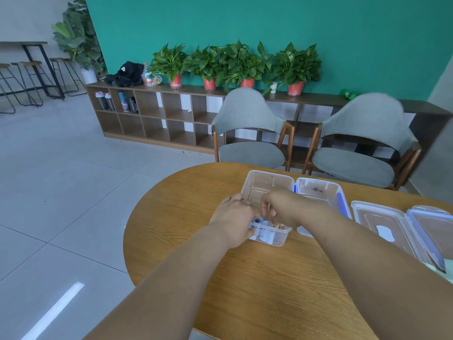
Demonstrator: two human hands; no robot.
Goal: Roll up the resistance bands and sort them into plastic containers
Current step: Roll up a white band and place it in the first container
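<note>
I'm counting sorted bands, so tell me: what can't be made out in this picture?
Head view:
- Count of rolled bands in the near container: left hand and right hand cover most.
- What the right hand's fingers grip: hidden behind the hand's back.
- Far-right container: cut off by the picture's edge.
- Writing on the bands: too small.

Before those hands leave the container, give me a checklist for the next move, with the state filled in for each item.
1. Rolled bands sit inside the clear container: ok.
2. Left hand grips the container's near-left corner, steadying it: ok.
3. Right hand reaches in with curled fingers; what it holds: cannot tell.
4. Container flat on the table, away from the edge: ok.
5. Room left for more rolls: cannot tell, hands cover the middle.
6. Blue-trimmed tub beside it uncovered: ok.
</note>
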